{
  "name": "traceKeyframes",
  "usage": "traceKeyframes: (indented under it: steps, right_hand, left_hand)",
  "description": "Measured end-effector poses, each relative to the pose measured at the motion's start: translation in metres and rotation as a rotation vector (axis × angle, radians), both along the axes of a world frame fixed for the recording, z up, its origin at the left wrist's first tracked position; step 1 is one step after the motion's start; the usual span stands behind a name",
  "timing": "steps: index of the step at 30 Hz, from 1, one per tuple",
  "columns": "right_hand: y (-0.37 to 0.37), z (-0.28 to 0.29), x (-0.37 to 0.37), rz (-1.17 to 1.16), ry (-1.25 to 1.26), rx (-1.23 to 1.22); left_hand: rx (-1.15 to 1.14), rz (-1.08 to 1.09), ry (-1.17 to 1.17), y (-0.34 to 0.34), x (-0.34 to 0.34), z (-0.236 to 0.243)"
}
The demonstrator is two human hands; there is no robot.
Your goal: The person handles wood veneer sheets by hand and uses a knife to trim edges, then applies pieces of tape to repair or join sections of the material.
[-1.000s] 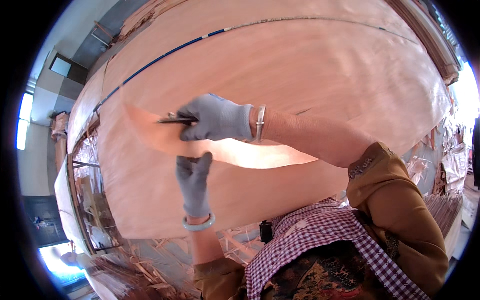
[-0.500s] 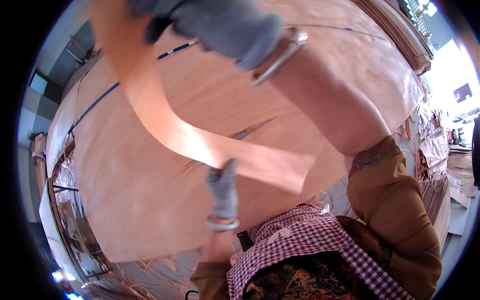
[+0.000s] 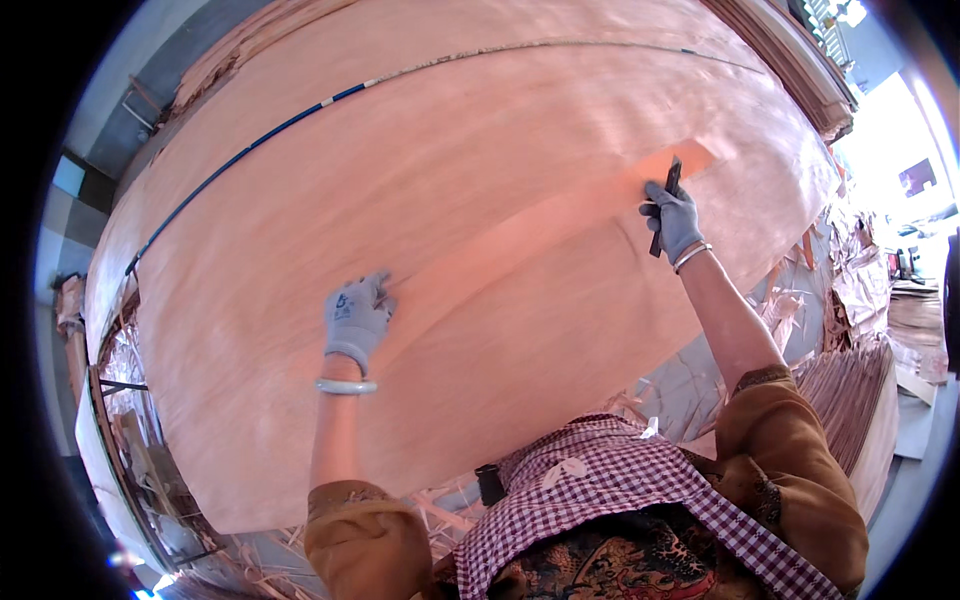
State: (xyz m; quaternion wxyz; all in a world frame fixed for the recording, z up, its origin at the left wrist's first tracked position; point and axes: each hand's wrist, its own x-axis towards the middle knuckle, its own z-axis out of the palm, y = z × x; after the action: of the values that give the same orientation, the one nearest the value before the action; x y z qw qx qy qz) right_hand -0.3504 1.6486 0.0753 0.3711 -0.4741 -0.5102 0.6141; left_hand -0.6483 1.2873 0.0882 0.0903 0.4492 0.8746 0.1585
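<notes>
A long, pale orange veneer strip (image 3: 525, 230) lies slantwise across the large pinkish veneer sheet (image 3: 450, 140), from lower left up to the right. My left hand (image 3: 356, 316), in a grey glove with a white bangle at the wrist, has its fingers curled on the strip's left part. My right hand (image 3: 672, 212), also gloved, grips a black knife-like tool (image 3: 673, 175) held upright near the strip's right end, its fingertips at the strip. Part of the tool is hidden behind that hand.
A long blue-and-white rod (image 3: 245, 150) lies across the sheet's far part. Veneer stacks stand at the upper right (image 3: 815, 80) and lower right (image 3: 855, 420). Torn scraps (image 3: 855, 250) hang beside them. A metal frame (image 3: 125, 385) is at the left edge.
The strip, curved and lifted in earlier frames, now lies straighter along the sheet. My right hand has swung down to the right with the tool; my left hand has moved left and up.
</notes>
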Motion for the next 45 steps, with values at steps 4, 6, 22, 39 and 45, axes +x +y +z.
traceKeyframes:
  steps: [4, 6, 22, 39, 45]
  right_hand:
    - [0.01, -0.019, 0.02, -0.02, 0.013, -0.058]
    - [0.017, -0.022, 0.03, 0.023, 0.04, -0.107]
    - [-0.071, 0.005, -0.061, 1.159, -0.856, 0.956]
    - [-0.062, -0.019, -0.06, 1.065, -0.732, 1.027]
    - [-0.066, -0.008, -0.063, 1.115, -0.852, 1.154]
  left_hand:
    - [0.219, 0.048, 0.25, -0.029, 0.0, -0.022]
    - [0.269, 0.153, 0.288, -0.073, 0.002, -0.036]
    - [0.279, 0.909, -0.073, -0.134, 0.07, -0.058]
    - [0.851, 0.882, -0.489, -0.132, 0.024, -0.049]
    - [0.562, 0.781, -0.167, -0.121, 0.048, -0.066]
